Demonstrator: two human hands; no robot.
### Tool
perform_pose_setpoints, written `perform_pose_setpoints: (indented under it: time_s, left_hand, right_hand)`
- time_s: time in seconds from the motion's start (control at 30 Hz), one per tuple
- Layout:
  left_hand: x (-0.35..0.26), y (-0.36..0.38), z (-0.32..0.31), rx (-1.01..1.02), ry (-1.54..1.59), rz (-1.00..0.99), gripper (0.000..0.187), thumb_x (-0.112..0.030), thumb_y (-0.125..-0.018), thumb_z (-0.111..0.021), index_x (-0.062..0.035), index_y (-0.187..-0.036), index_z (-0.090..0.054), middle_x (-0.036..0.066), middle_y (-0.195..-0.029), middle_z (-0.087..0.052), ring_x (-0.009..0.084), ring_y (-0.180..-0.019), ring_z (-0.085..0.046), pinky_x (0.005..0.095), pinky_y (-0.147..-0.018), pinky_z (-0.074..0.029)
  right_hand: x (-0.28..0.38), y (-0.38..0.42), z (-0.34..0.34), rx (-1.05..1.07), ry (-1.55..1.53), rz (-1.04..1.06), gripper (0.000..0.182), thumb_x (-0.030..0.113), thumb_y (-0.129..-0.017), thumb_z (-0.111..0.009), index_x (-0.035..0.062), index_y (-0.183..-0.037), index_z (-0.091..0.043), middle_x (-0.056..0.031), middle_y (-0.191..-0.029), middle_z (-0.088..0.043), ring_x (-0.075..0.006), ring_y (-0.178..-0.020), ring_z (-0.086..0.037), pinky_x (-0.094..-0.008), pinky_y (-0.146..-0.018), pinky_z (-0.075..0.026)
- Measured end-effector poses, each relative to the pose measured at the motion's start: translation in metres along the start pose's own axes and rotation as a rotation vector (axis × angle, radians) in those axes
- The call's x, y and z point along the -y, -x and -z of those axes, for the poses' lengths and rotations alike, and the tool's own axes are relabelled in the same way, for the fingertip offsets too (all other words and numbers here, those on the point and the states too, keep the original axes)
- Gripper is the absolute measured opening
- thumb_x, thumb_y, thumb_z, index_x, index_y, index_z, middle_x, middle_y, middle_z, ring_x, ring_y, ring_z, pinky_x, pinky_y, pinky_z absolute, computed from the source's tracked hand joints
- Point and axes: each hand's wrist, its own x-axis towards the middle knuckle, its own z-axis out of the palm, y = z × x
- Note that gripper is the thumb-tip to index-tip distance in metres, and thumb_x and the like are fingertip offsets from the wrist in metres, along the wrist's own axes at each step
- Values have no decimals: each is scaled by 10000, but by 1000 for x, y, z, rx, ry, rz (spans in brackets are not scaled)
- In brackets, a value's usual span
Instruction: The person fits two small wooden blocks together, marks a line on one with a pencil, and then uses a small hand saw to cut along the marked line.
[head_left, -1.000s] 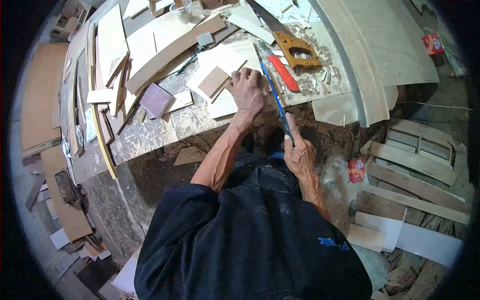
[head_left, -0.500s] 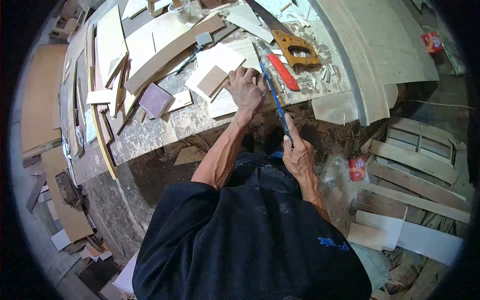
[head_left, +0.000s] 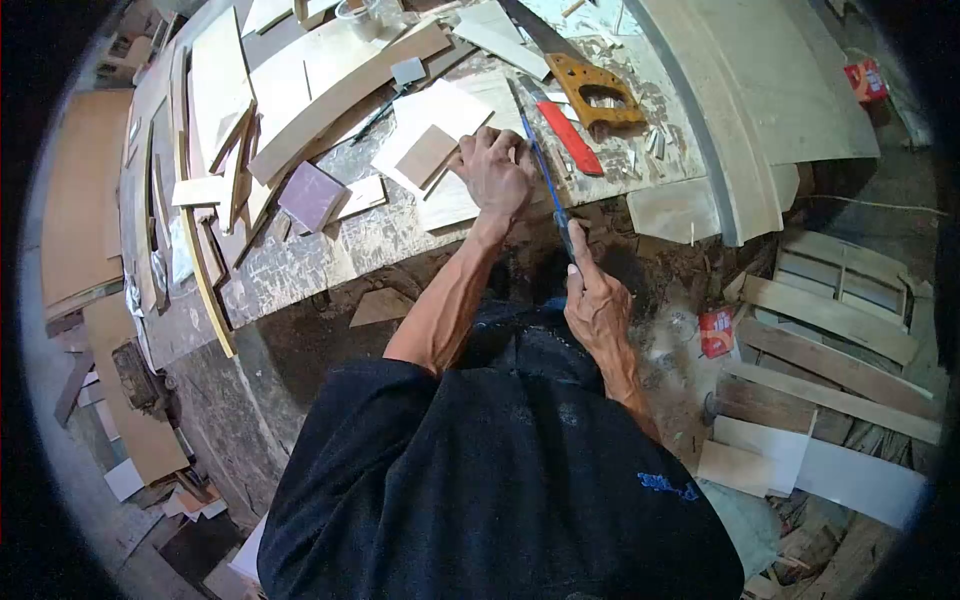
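My left hand (head_left: 497, 178) presses down with bent fingers on a pale wooden board (head_left: 447, 212) near the bench's front edge. A white panel (head_left: 455, 108) and a small brown square piece (head_left: 427, 156) lie on that board, left of my fingers. My right hand (head_left: 600, 300) is closed around the dark handle of a thin saw with a blue back (head_left: 547, 178), index finger stretched along the handle. The blade runs away from me along the board's right edge; its cutting edge is hidden. Right of the blade lies a red-handled tool (head_left: 570, 138).
A handsaw with a wooden handle (head_left: 625, 112) lies farther back among wood chips. On the left are a curved wooden strip (head_left: 345, 105), a purple block (head_left: 312, 197) and several offcuts. A large curved panel (head_left: 735, 120) stands on the right. Wooden frames (head_left: 830, 315) lie below it.
My right hand and the blue-backed saw have slid slightly forward, away from me. My left hand stays on the board in nearly the same place.
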Motion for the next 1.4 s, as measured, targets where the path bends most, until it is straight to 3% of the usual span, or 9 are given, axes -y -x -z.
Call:
perform_pose_setpoints:
  time_s: [0.33,0.4,0.5,0.7,0.8,0.93,1.2,1.3,1.4]
  left_hand:
    - [-1,0,4,107,8,47,150,-242,-698,-738,-174,-820,-685,39,-1019,-598,276,-1011,-486,458,-879,-294]
    - [-1,-1,3,95,-12,35,151,-243,-702,-735,-174,-828,-685,44,-1019,-596,277,-1014,-485,455,-872,-296]
    - [1,4,4,72,-12,-6,153,-251,-725,-727,-167,-845,-684,50,-1009,-594,278,-1015,-486,449,-854,-300]
    - [10,4,-3,-12,-5,-96,142,-239,-766,-700,-156,-876,-666,64,-968,-588,285,-988,-492,465,-872,-309]
    - [11,5,-4,1,-52,-74,179,-251,-766,-714,-182,-927,-677,27,-987,-594,273,-996,-507,456,-863,-327]
    - [9,4,-1,13,13,-71,149,-215,-776,-686,-150,-906,-657,63,-959,-582,287,-1000,-490,463,-887,-308]
    - [7,5,1,26,-34,-53,154,-221,-766,-699,-154,-901,-667,62,-959,-592,285,-1007,-493,465,-894,-315]
    - [10,4,-1,3,-19,-70,188,-197,-753,-709,-185,-935,-668,45,-1016,-585,294,-984,-500,463,-835,-317]
    - [6,4,-1,-8,-21,-52,136,-214,-766,-694,-156,-887,-668,62,-957,-598,288,-993,-500,457,-888,-318]
  right_hand:
    - [7,-9,-2,89,61,-86,648,96,-911,-510,280,-1500,-311,-224,-727,-629,-396,-655,-630,-481,-609,-469]
    - [1,-1,-3,52,40,-29,657,97,-910,-508,280,-1505,-297,-232,-715,-620,-395,-649,-629,-484,-610,-471]
    - [12,-17,-8,92,124,-116,654,98,-914,-503,269,-1508,-291,-226,-694,-620,-392,-629,-624,-476,-614,-480]
    - [6,-16,-2,-24,-122,-138,600,109,-934,-493,238,-1496,-328,-206,-685,-631,-397,-631,-635,-452,-592,-485]
    - [10,-12,3,-10,-53,-95,594,106,-931,-493,238,-1490,-342,-209,-680,-623,-388,-625,-634,-450,-588,-482]
    - [5,-8,-4,-9,-4,-32,594,108,-923,-505,249,-1481,-360,-215,-659,-605,-386,-601,-621,-464,-585,-472]
    - [9,-6,1,14,-22,-86,604,112,-915,-523,280,-1475,-369,-225,-630,-583,-389,-576,-606,-468,-576,-455]
    - [8,-6,0,6,-33,-76,606,111,-916,-527,284,-1475,-370,-224,-629,-582,-385,-570,-603,-468,-572,-451]
    - [9,-4,1,4,-38,-81,603,112,-917,-529,284,-1473,-372,-225,-632,-583,-389,-569,-598,-467,-572,-451]
